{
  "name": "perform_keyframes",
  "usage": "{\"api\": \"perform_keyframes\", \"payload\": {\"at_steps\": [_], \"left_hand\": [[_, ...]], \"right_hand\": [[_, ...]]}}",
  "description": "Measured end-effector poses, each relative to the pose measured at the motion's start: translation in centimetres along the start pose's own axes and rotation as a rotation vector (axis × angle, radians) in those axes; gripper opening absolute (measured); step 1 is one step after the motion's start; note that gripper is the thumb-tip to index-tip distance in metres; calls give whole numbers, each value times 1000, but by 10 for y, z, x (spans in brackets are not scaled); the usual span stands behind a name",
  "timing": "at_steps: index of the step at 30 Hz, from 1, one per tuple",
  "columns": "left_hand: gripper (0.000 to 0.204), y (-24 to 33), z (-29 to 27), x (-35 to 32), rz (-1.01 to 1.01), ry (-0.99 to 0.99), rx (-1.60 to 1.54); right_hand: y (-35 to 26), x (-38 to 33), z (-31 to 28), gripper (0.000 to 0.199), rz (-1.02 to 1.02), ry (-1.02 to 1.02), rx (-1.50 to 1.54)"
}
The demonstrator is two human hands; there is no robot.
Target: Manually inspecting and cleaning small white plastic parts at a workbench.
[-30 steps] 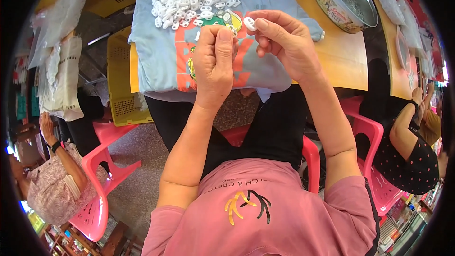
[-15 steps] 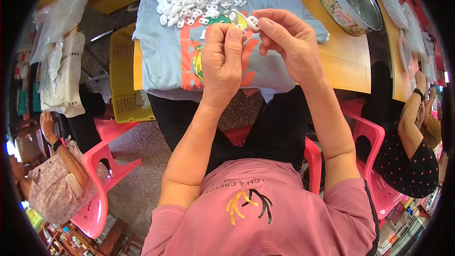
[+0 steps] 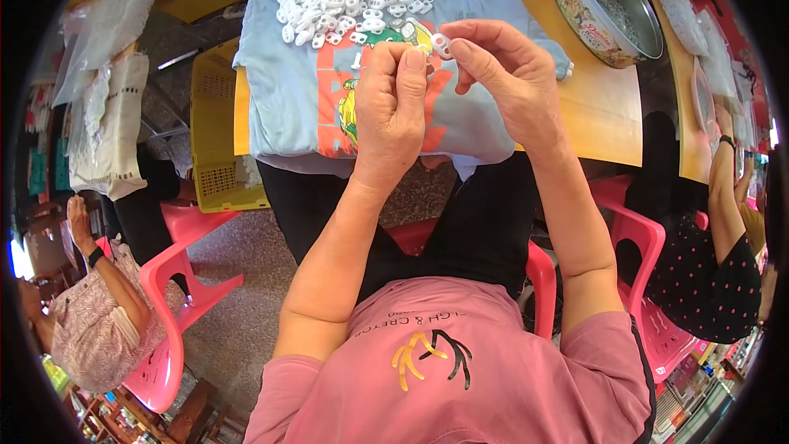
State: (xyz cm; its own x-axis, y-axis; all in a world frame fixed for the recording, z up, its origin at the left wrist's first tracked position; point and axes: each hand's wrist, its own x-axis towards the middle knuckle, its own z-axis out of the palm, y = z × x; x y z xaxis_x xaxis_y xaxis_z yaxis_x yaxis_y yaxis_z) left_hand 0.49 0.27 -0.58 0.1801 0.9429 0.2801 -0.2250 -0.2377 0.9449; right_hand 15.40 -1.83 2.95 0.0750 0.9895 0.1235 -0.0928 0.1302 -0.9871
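Between the thumb and fingers of my right hand [image 3: 511, 82] is a small white plastic cord lock [image 3: 441, 45], its two holes showing. My left hand [image 3: 389, 107] is closed in a pinch close beside it, thumb on top. A bit of white shows at the left thumb tip, too small and covered to name. Both hands are over a light blue shirt [image 3: 279, 111] with an orange, green and yellow print, spread on the table. Beyond them, a heap of similar white cord locks [image 3: 345, 0] lies on the shirt. One small white piece [image 3: 357, 60] lies just left of my left hand.
An oval metal tin [image 3: 604, 12] with small clear-looking bits stands at the right of the wooden table [image 3: 596, 115]. A yellow plastic crate [image 3: 215, 127] is at the left. Pink chairs [image 3: 185, 279] and other people sit on both sides.
My hands stay nearly in place, the right fingers shifting slightly around the cord lock, which has tilted a little. At the far right, another person's arm has moved.
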Motion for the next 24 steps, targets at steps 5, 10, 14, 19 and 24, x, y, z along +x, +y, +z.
{"api": "perform_keyframes", "payload": {"at_steps": [5,10,14,19,24], "left_hand": [[18,-2,0,0,-5,16,9],[19,-1,-1,-1,-24,14,27],[17,-3,2,-1,-11,34,-23],[15,-3,0,-1,4,43,-77],[14,-7,-1,-5,41,118,-87]], "right_hand": [[5,-2,8,22,-81,26,-72],[6,-4,16,23,-120,49,-118],[7,-5,24,22,-131,96,-107],[7,-4,30,20,-159,103,-93],[6,-5,37,17,-133,83,-74]]}}
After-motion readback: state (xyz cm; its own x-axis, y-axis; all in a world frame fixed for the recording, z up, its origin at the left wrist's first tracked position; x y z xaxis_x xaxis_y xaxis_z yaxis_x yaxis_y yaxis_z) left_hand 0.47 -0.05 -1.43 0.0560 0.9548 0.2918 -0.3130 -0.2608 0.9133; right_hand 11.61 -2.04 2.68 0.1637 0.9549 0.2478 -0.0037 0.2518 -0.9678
